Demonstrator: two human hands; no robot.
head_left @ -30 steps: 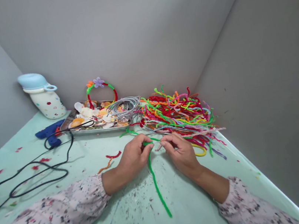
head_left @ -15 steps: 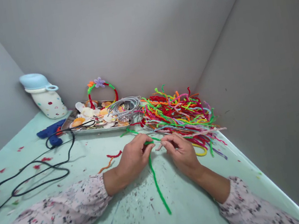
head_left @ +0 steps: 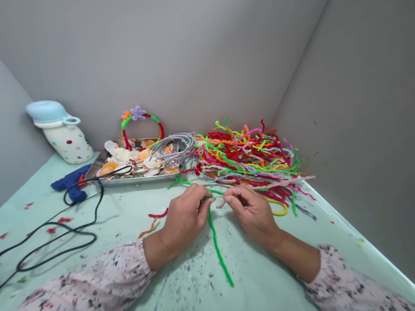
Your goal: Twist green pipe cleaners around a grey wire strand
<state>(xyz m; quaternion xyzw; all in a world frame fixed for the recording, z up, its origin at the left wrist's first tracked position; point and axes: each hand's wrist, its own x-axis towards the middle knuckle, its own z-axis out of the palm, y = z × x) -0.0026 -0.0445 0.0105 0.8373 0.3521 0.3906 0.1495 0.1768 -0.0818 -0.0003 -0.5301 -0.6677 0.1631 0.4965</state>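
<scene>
A green pipe cleaner [head_left: 218, 250] is pinched between the fingertips of both hands, and its long loose end hangs down toward me. My left hand [head_left: 186, 218] is closed on it, thumb against forefinger. A short green stretch runs across the gap to my right hand [head_left: 254, 213], which pinches at the other side. A thin grey strand passes close to the right fingertips; the fingers hide whether it is held too. Just left of my left hand lie a red pipe cleaner piece [head_left: 157, 215] and an orange piece [head_left: 148, 230].
A big heap of coloured pipe cleaners [head_left: 246, 155] lies behind my right hand. Behind the left are a metal tray [head_left: 137, 181] of shells, a grey wire coil [head_left: 175, 147] and a flowered hoop [head_left: 162, 128]. Further left: a blue glue gun [head_left: 67, 181], black cord [head_left: 62, 226], bottle [head_left: 67, 142].
The hanging end of the green pipe cleaner has drawn up a little and reaches less far down. Both hands stay almost in place, still pinching.
</scene>
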